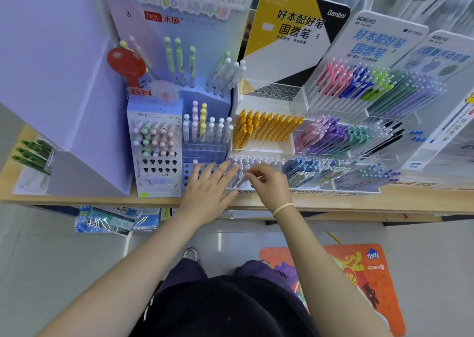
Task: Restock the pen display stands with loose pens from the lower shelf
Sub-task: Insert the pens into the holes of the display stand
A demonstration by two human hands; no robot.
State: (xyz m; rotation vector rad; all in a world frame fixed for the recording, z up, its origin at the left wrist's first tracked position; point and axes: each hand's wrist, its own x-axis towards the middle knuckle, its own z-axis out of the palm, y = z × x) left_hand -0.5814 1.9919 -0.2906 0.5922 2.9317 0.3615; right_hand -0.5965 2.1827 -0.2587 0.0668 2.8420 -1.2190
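Both hands are at the front row of the clear stand (259, 154), near the middle of the view. The left hand (210, 190) lies flat with straight, spread fingers; its fingertips touch the white pens (246, 164) in the lowest tray and it holds nothing. The right hand (269, 182), just at 3 o'clock of the left one, has curled fingers that pinch the top of one white pen in the same tray. A pale band (282, 208) is around the right wrist. At 12 o'clock of the hands stand yellow pens (264, 126); at 2 o'clock are purple and green pens (333, 136). At 10 o'clock is a blue stand (156, 147) with pastel pens. All stand on the wooden counter (384, 200). Under the counter, at 8 o'clock, packets (110, 221) lie on the lower shelf.
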